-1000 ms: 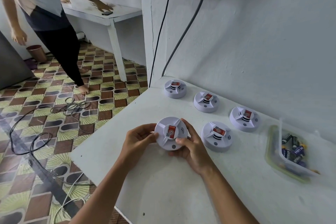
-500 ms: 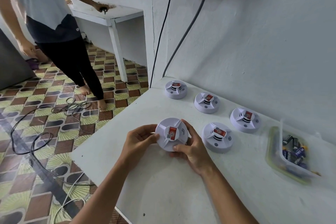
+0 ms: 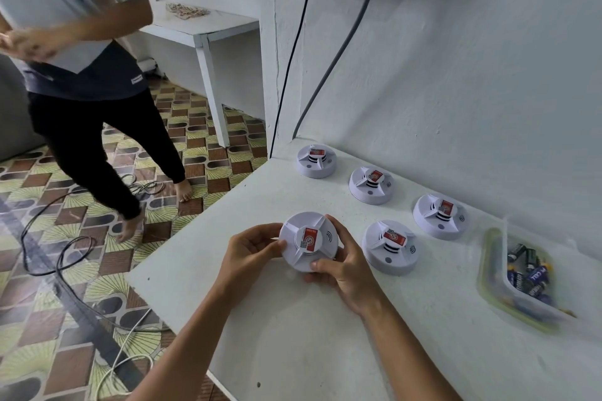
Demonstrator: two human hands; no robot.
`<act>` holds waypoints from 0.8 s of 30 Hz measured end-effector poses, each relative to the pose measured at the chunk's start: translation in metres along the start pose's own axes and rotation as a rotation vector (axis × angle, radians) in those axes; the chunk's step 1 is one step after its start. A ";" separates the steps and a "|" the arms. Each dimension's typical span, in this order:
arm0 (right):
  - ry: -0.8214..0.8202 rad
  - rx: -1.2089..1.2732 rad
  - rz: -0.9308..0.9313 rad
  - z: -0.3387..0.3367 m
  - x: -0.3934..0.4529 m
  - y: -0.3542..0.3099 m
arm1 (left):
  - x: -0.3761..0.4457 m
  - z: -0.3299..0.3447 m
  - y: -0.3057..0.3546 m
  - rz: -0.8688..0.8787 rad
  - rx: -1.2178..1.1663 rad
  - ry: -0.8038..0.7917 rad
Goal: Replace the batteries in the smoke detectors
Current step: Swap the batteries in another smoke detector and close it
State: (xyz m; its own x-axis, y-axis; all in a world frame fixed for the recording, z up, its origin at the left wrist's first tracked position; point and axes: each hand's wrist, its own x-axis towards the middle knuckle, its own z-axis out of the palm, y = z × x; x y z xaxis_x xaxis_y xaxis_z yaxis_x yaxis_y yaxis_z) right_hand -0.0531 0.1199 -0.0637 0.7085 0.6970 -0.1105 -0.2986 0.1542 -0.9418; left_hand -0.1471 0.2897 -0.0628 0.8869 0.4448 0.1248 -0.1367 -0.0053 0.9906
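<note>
Holding a white detector point(image 3: 308, 241) in both hands, you are keeping it just above the near left part of the table point(image 3: 293, 352). Your left hand point(image 3: 249, 252) is gripping its left rim, fingers curled round the edge. Your right hand point(image 3: 345, 273) is cupping the right side from behind, with the thumb pressing on the lower front rim.

That detector is showing you a round domed face with raised ribs running out from a central cap; a red and white label is sitting on the cap, and small curved sound marks are lying to the right of it. It is tilting toward you.

Four more detectors are lying face up on the table: one point(image 3: 390, 247) just beside your right hand, and three along the wall point(image 3: 316, 160) point(image 3: 372, 184) point(image 3: 439, 216), each apart from the others.

At the far right a clear tub point(image 3: 521, 306) with a greenish rim is holding dark batteries point(image 3: 529, 275); it is blurred there, so their number is hard to tell.

Another person point(image 3: 81, 75) is standing on the patterned floor point(image 3: 49, 303) to the left, where cables point(image 3: 62, 257) are lying.
</note>
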 end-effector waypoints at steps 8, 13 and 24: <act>-0.011 0.013 -0.008 -0.001 0.000 0.000 | 0.000 0.000 -0.002 -0.008 -0.009 0.002; -0.007 0.038 -0.010 0.000 0.001 0.001 | 0.001 0.000 -0.003 -0.023 -0.033 -0.003; 0.020 0.254 0.136 0.002 0.006 -0.004 | 0.001 0.000 -0.002 -0.024 -0.002 0.026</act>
State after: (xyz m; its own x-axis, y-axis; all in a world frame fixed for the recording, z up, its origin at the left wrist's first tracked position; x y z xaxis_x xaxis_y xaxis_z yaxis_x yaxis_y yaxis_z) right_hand -0.0493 0.1246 -0.0596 0.6631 0.7095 -0.2387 -0.5405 0.2331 -0.8084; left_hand -0.1461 0.2905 -0.0642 0.8782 0.4677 0.0996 -0.1164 0.0069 0.9932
